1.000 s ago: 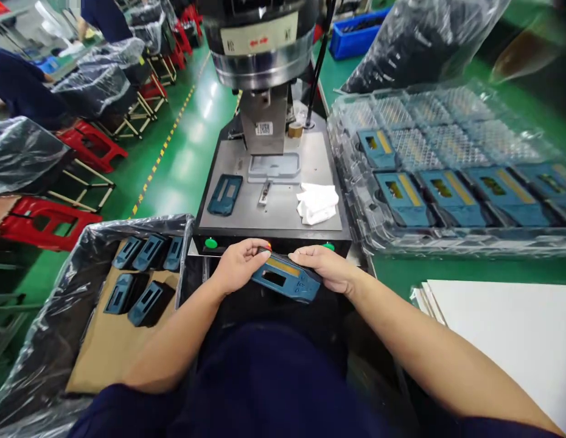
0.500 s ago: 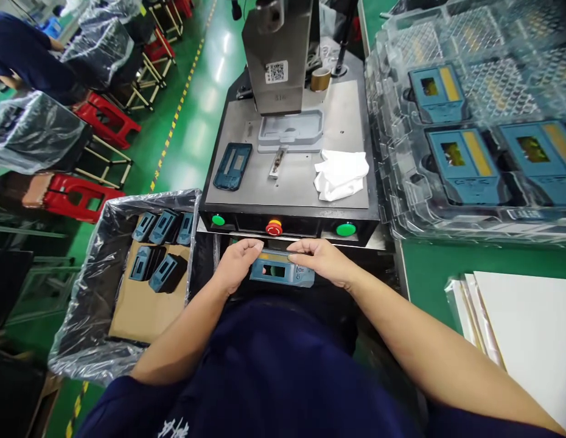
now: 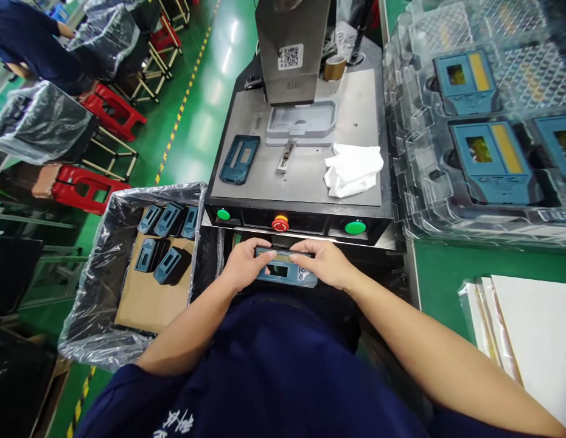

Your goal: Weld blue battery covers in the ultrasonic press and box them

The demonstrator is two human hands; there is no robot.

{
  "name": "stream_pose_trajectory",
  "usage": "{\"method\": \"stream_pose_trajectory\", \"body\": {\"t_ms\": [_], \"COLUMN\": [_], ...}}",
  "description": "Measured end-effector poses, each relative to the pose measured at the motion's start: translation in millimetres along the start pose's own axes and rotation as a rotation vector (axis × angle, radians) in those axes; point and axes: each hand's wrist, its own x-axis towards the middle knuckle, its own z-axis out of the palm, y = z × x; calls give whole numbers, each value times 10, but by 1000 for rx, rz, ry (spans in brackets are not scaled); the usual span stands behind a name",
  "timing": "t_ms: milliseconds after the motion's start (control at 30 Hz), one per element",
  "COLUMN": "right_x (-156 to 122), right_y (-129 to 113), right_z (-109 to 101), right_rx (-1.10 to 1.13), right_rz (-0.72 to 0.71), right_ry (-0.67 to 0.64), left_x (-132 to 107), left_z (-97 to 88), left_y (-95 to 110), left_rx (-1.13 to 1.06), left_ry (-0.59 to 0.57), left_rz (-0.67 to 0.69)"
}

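Observation:
Close to my body, below the front edge of the press, I hold a blue plastic housing [image 3: 289, 277] with a dark window and a yellowish strip. My left hand [image 3: 244, 263] is closed on its left end, thumb on the top face. At its upper right edge, my right hand [image 3: 326, 263] pinches it between thumb and fingers. The housing's underside is hidden. On the metal press plate lie a dark blue shell [image 3: 240, 159], a grey fixture [image 3: 302, 121], a small metal piece [image 3: 286, 156] and a crumpled white cloth [image 3: 353, 169].
A plastic-lined bin [image 3: 89, 274] on the left holds several housings on cardboard. Clear trays [image 3: 420, 182] at right carry more blue housings. White sheets [image 3: 534, 328] lie below them. Green buttons [image 3: 355, 227] and a red stop button [image 3: 280, 223] line the press front. A person [image 3: 31, 48] works at upper left.
My left thumb has moved right onto the top face of the housing. My right hand keeps its grip. The view has shifted slightly, so the press and trays appear further right.

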Motion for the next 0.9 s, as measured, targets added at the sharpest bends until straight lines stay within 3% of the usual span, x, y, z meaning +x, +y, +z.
{"method": "stream_pose_trajectory", "body": {"t_ms": [133, 367, 467, 667, 900], "right_x": [-8, 38, 36, 6, -23], "right_y": [-18, 91, 117, 121, 82], "right_z": [12, 77, 110, 114, 85], "right_rx": [-14, 92, 167, 207, 64], "right_rz": [-13, -12, -35, -127, -227], "right_ry": [-15, -26, -34, -56, -38], "left_x": [0, -13, -28, -90, -103], "left_z": [-4, -2, -21, -18, -17], "left_y": [4, 55, 46, 65, 111], "left_rx": [5, -268, -104, 488, 515], "left_ry": [26, 13, 53, 192, 166], "left_rz": [-2, -101, -40, 173, 226]}}
